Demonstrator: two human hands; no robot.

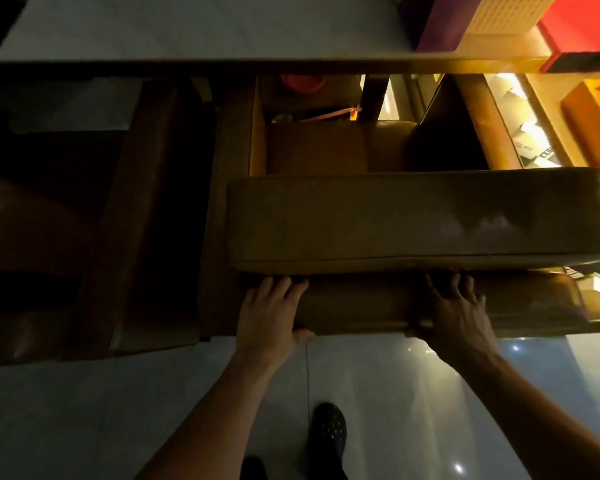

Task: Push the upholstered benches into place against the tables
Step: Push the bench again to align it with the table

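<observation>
The person is standing over a brown upholstered bench [420, 220] and is looking straight down at it. Both hands are lying on the near side of the bench, on the lower padded part [361, 301] just under the seat cushion. The left hand [269, 311] is resting flat with the fingers spread and pointing forward, the fingertips are reaching up to the seam under the cushion, and the thumb is hooking around the bottom edge. The right hand [456, 311] is doing the same thing further to the right, palm down, fingers open and spread, not closing around anything. So both hands are pressing against the bench and are not gripping it.

The bench is standing on the pale tiled floor [84, 410], in front of a white table [187, 29] whose edge is running across the top of the view. Between them a gap is showing, with darker things under the table that I cannot tell clearly. Another brown bench [153, 209] is standing just to the left. A black shoe [328, 431] is showing below on the floor. Some printed letters are visible at the far right, but they are too small to read.
</observation>
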